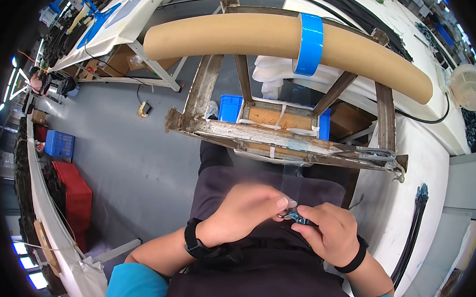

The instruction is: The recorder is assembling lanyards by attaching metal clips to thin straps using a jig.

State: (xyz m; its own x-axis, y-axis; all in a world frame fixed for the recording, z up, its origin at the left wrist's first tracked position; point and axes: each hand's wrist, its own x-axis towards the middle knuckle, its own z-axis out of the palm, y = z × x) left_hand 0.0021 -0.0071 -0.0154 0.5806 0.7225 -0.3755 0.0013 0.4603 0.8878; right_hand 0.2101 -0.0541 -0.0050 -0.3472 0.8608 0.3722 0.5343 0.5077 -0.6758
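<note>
In front of my apron, both hands meet at a small bundle with dark and light-blue parts (295,215). My left hand (243,211) pinches its left side between thumb and fingers; my right hand (331,233) grips it from the right. The fingers hide most of it, so its exact kind cannot be made out. A see-through strip of tape (293,179) comes down to my fingertips from the frame's side. Above, a wide blue tape roll (311,43) sits around a long brown cardboard tube (222,36).
The tube rests across a worn metal frame (248,133) before me. Dark cords with blue ends (412,236) lie on the white-covered table (383,200) to the right. At left stand a red bin (73,195) and a blue crate (60,144). A small fan (467,87) is far right.
</note>
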